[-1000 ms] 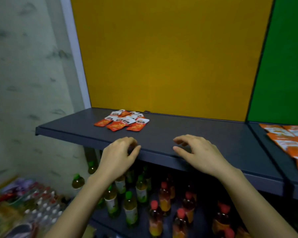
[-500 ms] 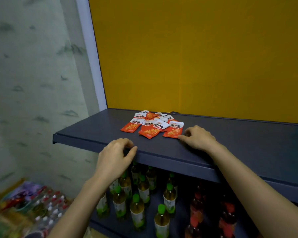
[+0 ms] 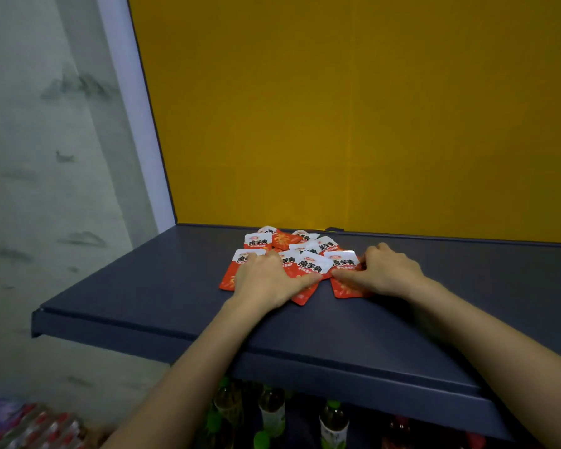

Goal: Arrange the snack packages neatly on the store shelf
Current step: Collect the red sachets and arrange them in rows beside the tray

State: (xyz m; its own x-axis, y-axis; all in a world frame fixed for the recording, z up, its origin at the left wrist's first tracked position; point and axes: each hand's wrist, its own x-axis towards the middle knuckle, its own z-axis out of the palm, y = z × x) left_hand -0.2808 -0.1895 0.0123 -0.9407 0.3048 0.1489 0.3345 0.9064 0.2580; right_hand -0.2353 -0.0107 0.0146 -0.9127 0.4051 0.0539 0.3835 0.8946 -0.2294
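since the earlier frame both hands have advanced from the front lip of the dark blue-grey metal shelf [image 3: 143, 296] onto the loose pile of small red-and-white foil snack sachets [image 3: 311, 264]. left hand [image 3: 266, 280] lies flat, fingers spread, pressing the near-left sachets – it grips nothing. right hand [image 3: 386, 272] is curled at the pile's right edge, thumb along the rightmost sachet [image 3: 345, 288]; whether it pinches that sachet cannot be told. the pile sits mid-shelf, towards the yellow back panel [image 3: 353, 118], overlapping and skewed, bracketed between the two hands. the sachets look light, thin, pliable and probably slick – best squared by their edges or slid flat rather than squeezed.
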